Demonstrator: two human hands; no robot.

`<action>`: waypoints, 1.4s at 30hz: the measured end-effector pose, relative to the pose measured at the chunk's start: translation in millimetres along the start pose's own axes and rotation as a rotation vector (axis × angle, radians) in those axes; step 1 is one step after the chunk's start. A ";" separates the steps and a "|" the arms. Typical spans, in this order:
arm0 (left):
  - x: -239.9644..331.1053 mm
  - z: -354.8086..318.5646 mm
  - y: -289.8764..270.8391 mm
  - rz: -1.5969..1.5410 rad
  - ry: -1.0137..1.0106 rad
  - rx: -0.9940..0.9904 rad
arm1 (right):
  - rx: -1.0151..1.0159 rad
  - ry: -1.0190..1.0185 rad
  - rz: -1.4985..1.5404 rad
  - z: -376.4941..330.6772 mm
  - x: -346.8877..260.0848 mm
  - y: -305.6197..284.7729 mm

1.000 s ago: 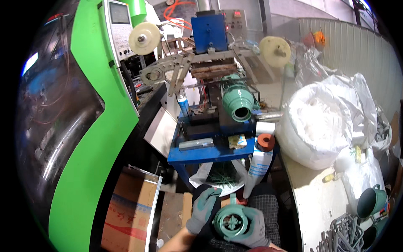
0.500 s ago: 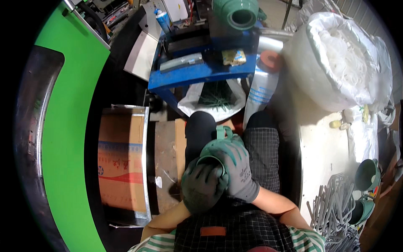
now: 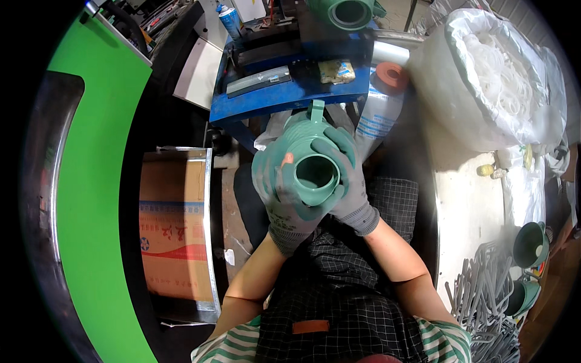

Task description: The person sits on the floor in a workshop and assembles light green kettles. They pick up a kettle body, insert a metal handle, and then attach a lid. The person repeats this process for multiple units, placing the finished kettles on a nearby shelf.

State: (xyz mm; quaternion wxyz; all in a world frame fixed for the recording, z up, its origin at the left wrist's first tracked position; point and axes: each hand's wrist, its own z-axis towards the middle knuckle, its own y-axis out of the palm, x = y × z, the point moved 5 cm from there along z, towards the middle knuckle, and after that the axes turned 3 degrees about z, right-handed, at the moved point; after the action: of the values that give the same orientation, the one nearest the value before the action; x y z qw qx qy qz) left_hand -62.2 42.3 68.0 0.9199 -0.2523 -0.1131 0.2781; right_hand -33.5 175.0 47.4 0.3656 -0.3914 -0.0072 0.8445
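Observation:
I hold a hollow green plastic jug [image 3: 307, 134] out in front of my lap, its round mouth tipped up toward me. A narrow green loop, likely its handle, sticks out at the far end. My left hand [image 3: 275, 181], in a grey and green work glove with one bare fingertip showing, wraps around the jug's left side. Around the right side curl the gloved fingers of my right hand [image 3: 351, 184], close to the rim. A similar green jug [image 3: 351, 13] lies on the blue bench [image 3: 290, 103] beyond, mouth facing me.
On the bench are a spray can [image 3: 230, 23], a grey bar [image 3: 259, 81] and a yellowish block [image 3: 336, 71]. An orange-brown ring [image 3: 391, 77] rests right of it. White sacks of clear rings [image 3: 490, 78], grey bent rods [image 3: 481, 284] and green cups [image 3: 531, 245] fill the right; a carton [image 3: 172, 242] stands left.
Both hands have lifted the jug away from my body, toward the bench. My left hand has moved off its mouth to the side, so the opening now shows.

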 end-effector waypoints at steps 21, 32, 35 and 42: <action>30.3 -29.9 6.4 -0.803 -0.093 -0.435 | 0.381 0.165 -1.353 102.3 53.6 -432.7; 22.2 -31.3 -11.2 -0.453 -0.048 -0.435 | 0.177 0.325 -0.703 107.2 14.7 -304.0; 41.5 -27.8 -8.0 -0.412 -0.011 -0.168 | -0.493 0.320 -0.775 41.2 -22.0 -154.0; 41.5 8.5 -36.3 -0.535 0.075 -0.419 | -0.375 -0.435 -0.396 -21.9 -39.3 -68.1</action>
State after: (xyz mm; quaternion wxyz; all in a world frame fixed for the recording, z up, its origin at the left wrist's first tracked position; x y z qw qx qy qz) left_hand -14.6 43.3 97.2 0.8919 -0.4073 -0.1962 -0.0118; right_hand 39.6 194.3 78.3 0.4338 -0.2536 -0.3159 0.8048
